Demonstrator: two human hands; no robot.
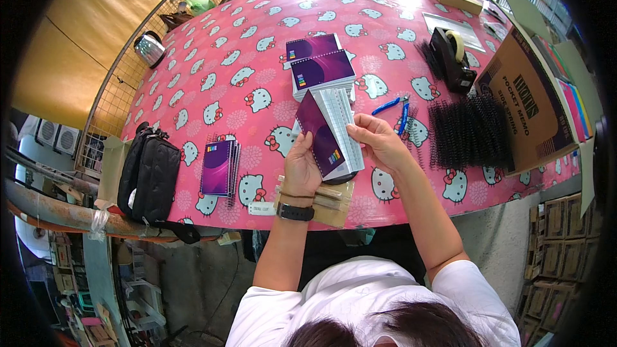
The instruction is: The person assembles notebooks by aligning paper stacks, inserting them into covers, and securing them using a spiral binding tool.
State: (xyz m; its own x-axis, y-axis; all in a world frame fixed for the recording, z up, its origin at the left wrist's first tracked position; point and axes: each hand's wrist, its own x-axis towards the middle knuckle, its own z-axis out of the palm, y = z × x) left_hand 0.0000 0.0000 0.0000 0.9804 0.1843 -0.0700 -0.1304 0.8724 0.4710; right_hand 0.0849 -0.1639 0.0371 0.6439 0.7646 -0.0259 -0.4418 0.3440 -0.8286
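Both my hands hold a memo notebook with a purple cover (pixel 316 130) above the near part of the table. My left hand (pixel 302 164) is closed on its lower left side, thumb on the cover. At the right edge, my right hand (pixel 380 140) pinches the fanned white pages (pixel 342 122). No coil shows along the notebook's edge. Just beyond it lies a stack of purple-covered notebooks (pixel 322 71). To the right of the stack are blue-handled cutters (pixel 403 119). Beneath my left wrist is a brown flat piece (pixel 334 209), partly hidden.
Spiral-bound notebooks (pixel 217 167) lie at left, near a black bag (pixel 154 170). Black plastic coils (pixel 466 132) are heaped at right, beside an open cardboard box (pixel 533 99). A tape dispenser (pixel 453 61) stands behind them. A metal kettle (pixel 150 49) sits at the far left edge.
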